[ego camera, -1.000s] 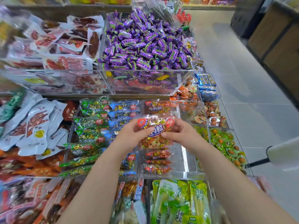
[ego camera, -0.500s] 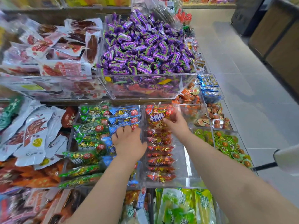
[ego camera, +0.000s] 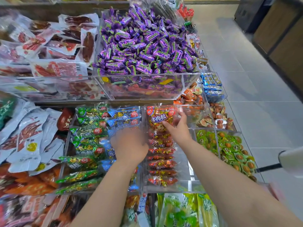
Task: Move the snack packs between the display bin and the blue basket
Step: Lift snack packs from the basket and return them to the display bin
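A red snack pack (ego camera: 159, 118) with a cartoon face stands upright at the back of the clear display bin (ego camera: 183, 188). My right hand (ego camera: 178, 130) pinches its right edge, thumb in front and fingers behind. In front of it, several more red packs (ego camera: 161, 164) lie in a row down the bin. My left hand (ego camera: 129, 145) is blurred and hovers palm down over the divider between the red packs and the blue packs (ego camera: 124, 114). I see nothing in it. The blue basket is out of view.
Green packs (ego camera: 88, 130) fill the compartment to the left. A raised clear bin of purple candies (ego camera: 144, 46) stands behind. Green jelly cups (ego camera: 229, 145) sit to the right, beside a tiled aisle (ego camera: 254, 79). A white object on a dark rod (ego camera: 290, 159) pokes in at the right edge.
Both hands held the red pack near me a second ago. My right hand has carried it to the back of the bin, and my left hand let go and dropped over the divider.
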`<state>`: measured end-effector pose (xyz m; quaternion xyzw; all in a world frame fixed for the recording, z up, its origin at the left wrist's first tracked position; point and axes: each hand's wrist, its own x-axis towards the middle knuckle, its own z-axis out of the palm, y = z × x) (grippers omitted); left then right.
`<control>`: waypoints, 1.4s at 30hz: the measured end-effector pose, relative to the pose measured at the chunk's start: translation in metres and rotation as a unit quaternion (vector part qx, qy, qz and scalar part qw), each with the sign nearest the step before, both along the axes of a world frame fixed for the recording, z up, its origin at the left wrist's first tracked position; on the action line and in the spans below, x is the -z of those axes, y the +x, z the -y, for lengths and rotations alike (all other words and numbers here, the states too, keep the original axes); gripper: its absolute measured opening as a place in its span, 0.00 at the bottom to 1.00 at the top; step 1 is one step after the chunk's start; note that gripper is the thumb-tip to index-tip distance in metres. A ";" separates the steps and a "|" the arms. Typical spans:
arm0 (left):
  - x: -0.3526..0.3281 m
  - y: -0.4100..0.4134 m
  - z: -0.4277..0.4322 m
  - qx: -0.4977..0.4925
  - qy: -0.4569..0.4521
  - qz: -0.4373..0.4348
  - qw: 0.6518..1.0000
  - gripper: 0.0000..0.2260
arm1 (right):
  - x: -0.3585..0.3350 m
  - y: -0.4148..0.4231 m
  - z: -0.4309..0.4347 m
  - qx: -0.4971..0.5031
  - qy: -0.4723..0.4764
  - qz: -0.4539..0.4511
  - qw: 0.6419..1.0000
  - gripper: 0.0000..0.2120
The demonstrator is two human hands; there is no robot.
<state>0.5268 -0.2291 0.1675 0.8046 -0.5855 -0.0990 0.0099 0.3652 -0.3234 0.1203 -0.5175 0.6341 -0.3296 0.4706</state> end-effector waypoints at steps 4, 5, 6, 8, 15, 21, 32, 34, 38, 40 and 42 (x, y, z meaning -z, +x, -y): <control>0.000 -0.002 -0.003 -0.006 -0.020 -0.010 1.000 0.15 | -0.011 -0.007 -0.006 0.032 0.014 0.008 0.999 0.35; -0.001 -0.002 -0.003 -0.007 -0.022 -0.013 1.000 0.15 | -0.014 -0.011 -0.011 0.048 0.010 0.011 0.999 0.32; -0.002 -0.002 -0.003 -0.006 -0.019 -0.016 1.000 0.15 | -0.018 -0.016 -0.017 0.067 0.005 0.017 0.998 0.28; -0.006 -0.003 -0.005 -0.004 -0.019 -0.022 1.000 0.16 | -0.026 -0.030 -0.033 0.104 -0.003 0.040 0.994 0.18; -0.026 -0.025 -0.037 0.079 -0.163 -0.138 0.974 0.14 | -0.035 -0.077 -0.120 0.177 -0.025 0.093 0.980 0.06; -0.009 -0.075 -0.095 0.216 -0.028 -0.340 0.915 0.05 | 0.001 -0.111 -0.223 0.303 0.038 0.092 0.948 0.06; 0.096 -0.126 -0.237 0.252 0.390 -0.284 0.839 0.08 | 0.079 -0.122 -0.530 0.525 0.235 0.089 0.813 0.17; 0.111 -0.128 -0.260 0.235 0.447 -0.264 0.822 0.10 | 0.087 -0.114 -0.586 0.576 0.274 0.138 0.758 0.15; 0.128 -0.135 -0.293 0.162 0.517 -0.241 0.805 0.06 | 0.097 -0.092 -0.676 0.626 0.334 0.210 0.673 0.11; 0.135 -0.148 -0.307 0.160 0.514 -0.224 0.812 0.05 | 0.104 -0.083 -0.707 0.641 0.341 0.249 0.641 0.13; 0.139 -0.164 -0.322 0.188 0.500 -0.214 0.818 0.06 | 0.108 -0.079 -0.732 0.648 0.339 0.280 0.622 0.16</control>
